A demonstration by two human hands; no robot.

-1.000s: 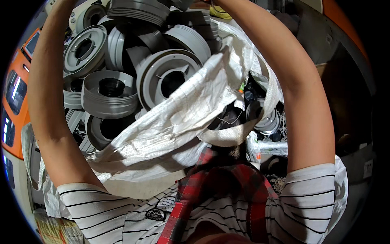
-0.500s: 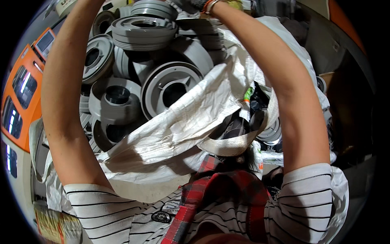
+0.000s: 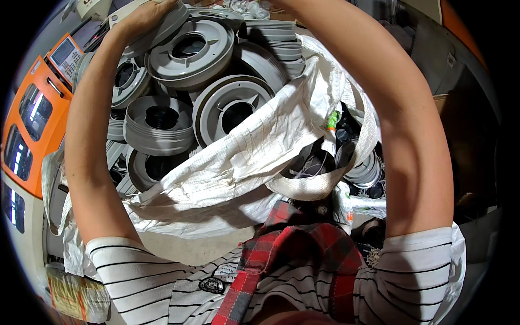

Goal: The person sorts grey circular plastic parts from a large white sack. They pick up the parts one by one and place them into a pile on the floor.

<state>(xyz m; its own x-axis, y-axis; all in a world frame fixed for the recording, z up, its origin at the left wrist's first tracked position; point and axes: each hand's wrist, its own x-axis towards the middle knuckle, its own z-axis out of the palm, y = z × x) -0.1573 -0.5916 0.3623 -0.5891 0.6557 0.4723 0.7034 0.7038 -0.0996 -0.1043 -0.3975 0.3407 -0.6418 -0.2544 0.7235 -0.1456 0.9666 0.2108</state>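
At the top left, my left hand [image 3: 146, 17] is closed on the rim of a tilted grey round plastic part [image 3: 165, 31], at the upper edge of a heap of similar parts. My right arm [image 3: 379, 65] reaches up over the heap's right side, and its hand is cut off by the top edge. Just below the held part lies a wide grey flanged ring [image 3: 216, 59] with a hole in its middle. Another ringed part [image 3: 206, 116] leans against the sack edge. A cup-shaped one [image 3: 157, 142] rests to its left.
A white woven sack [image 3: 233, 173] holds the heap, its strap [image 3: 309, 188] looping at the right. More grey rings [image 3: 365, 170] lie beyond the strap. An orange machine [image 3: 32, 146] with windows and a keypad panel [image 3: 66, 57] stands at left. A wrapped yellowish bundle [image 3: 78, 298] sits lower left.
My left hand has come into view, holding a tilted grey part. My right hand, partly seen before at the top, has gone out of view. The view has shifted slightly.
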